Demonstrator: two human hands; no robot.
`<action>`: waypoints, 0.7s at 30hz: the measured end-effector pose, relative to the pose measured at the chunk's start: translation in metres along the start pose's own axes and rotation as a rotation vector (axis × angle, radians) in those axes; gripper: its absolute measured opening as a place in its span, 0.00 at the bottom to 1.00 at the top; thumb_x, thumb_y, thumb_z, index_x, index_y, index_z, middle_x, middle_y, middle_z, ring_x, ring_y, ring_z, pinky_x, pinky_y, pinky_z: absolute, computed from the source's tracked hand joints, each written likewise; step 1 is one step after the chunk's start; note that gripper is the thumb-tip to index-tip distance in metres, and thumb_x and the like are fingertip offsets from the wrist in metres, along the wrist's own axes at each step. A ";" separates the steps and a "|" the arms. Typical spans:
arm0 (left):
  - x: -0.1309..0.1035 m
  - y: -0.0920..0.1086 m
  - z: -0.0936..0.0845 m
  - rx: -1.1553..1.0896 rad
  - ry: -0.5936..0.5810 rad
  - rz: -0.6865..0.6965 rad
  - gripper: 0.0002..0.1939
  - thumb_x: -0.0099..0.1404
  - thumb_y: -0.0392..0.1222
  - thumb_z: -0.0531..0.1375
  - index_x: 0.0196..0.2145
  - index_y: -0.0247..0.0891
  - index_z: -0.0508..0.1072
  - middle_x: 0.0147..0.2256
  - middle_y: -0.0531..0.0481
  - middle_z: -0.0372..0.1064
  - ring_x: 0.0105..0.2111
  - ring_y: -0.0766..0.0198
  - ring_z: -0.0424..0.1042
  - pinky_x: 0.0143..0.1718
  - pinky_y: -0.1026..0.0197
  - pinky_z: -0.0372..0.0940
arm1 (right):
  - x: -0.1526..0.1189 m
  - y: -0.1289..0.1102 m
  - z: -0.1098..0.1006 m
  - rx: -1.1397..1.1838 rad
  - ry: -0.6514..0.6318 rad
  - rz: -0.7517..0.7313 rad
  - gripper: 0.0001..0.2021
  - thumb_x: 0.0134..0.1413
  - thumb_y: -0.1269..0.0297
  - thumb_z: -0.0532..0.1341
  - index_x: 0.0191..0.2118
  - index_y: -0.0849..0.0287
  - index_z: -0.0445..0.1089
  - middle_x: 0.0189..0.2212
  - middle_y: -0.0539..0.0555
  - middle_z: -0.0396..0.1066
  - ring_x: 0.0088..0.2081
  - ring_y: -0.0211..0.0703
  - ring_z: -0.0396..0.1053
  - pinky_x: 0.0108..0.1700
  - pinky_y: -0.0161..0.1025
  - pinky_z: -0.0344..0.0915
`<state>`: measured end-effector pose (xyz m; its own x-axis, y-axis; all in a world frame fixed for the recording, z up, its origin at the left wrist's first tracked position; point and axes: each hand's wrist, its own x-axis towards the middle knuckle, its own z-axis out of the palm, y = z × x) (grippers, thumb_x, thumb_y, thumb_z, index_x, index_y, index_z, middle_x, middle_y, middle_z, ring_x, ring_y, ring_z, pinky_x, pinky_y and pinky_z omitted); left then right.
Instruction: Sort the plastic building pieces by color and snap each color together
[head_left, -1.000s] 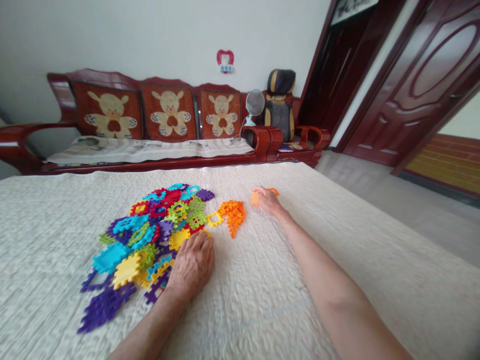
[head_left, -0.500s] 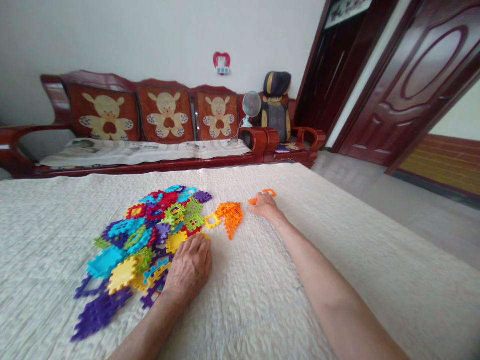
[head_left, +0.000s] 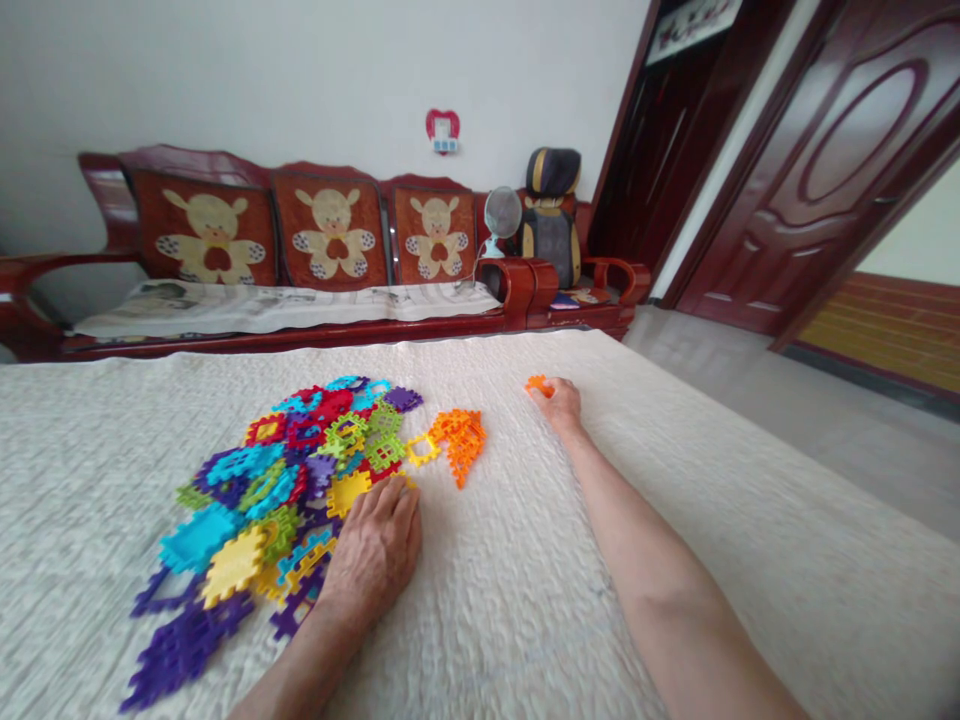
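A large heap of interlocking plastic pieces in purple, blue, red, green and yellow (head_left: 234, 566) lies on the cream quilted cover (head_left: 480, 620). On the heap's right edge rests my left hand (head_left: 379, 540), its fingers together over a yellow piece that is mostly hidden; whether it grips the piece does not show. To the right of the heap is a small pile of orange pieces (head_left: 461, 440), with a yellow square frame (head_left: 423, 449) beside it. Farther right and back, my right hand (head_left: 559, 402) is closed on an orange piece (head_left: 538, 384) at the cover.
Beyond the covered surface stands a red wooden sofa (head_left: 525, 290) with bear cushions (head_left: 334, 235). A small fan (head_left: 502, 212) and a massage seat pad (head_left: 553, 240) are at its right. Dark red doors (head_left: 825, 190) stand at the far right.
My right hand has moved a little to the right, from one orange piece's side onto the orange piece lying there. My left hand has stayed at the heap's edge.
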<state>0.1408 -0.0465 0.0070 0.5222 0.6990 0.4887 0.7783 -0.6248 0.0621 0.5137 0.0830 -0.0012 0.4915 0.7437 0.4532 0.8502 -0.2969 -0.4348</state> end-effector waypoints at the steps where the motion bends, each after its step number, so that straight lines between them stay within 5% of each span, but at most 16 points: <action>1: 0.000 0.000 0.001 -0.001 0.002 0.001 0.10 0.70 0.38 0.51 0.44 0.39 0.70 0.45 0.42 0.70 0.47 0.55 0.69 0.48 0.51 0.65 | 0.000 0.000 0.001 -0.006 -0.008 -0.002 0.17 0.53 0.57 0.60 0.43 0.64 0.73 0.44 0.60 0.73 0.47 0.49 0.68 0.55 0.42 0.60; 21: -0.001 -0.001 0.001 0.009 0.002 0.008 0.11 0.69 0.38 0.51 0.45 0.39 0.70 0.46 0.42 0.70 0.48 0.54 0.69 0.49 0.49 0.66 | -0.006 -0.004 -0.002 -0.058 -0.078 -0.019 0.18 0.54 0.62 0.60 0.48 0.65 0.72 0.46 0.63 0.71 0.49 0.51 0.67 0.53 0.43 0.62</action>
<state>0.1398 -0.0459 0.0060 0.5277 0.6932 0.4909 0.7773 -0.6272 0.0502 0.5077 0.0782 -0.0004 0.4604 0.7935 0.3981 0.8701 -0.3143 -0.3797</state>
